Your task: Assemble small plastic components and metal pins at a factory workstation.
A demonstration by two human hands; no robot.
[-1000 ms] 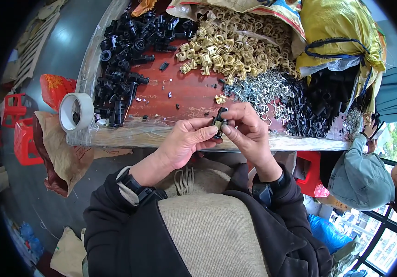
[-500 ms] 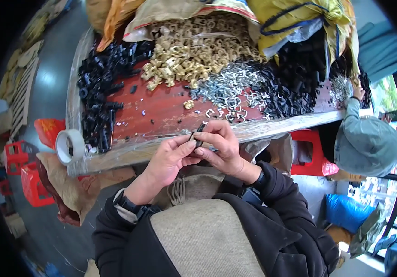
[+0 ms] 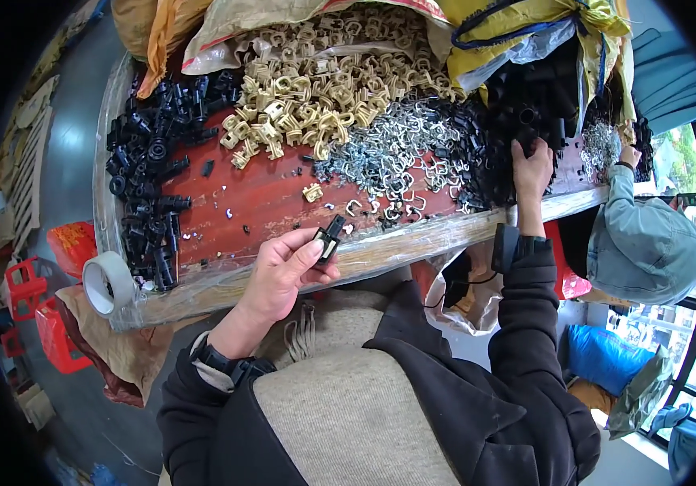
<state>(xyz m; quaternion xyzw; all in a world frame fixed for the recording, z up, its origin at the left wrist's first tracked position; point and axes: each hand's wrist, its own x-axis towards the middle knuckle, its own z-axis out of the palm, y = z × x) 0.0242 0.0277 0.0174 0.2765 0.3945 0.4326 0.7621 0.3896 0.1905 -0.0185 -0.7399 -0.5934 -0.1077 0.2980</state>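
Note:
My left hand (image 3: 283, 271) is closed around a small black plastic fitting (image 3: 329, 239), pinched between thumb and fingers just off the table's near edge. A narrow stub points up from this fitting, and a pale, shiny patch shows on its side. Stretched out to the far right, my right hand (image 3: 532, 170) reaches into a heap of black tubular parts (image 3: 529, 117). Its thumb and forefinger are apart, with dark parts around the tips; whether it touches one is hard to see.
Cream plastic clips (image 3: 307, 89) spill from a sack beside silver metal clips (image 3: 388, 154). Black fittings (image 3: 153, 162) line the table's left side. A tape roll (image 3: 107, 283) sits at the near left corner. At right, another person (image 3: 639, 235) reaches to the table.
My right hand has left the fitting and gone right and away, into the black tubular parts. My left hand keeps the fitting, now turned so its pale patch shows.

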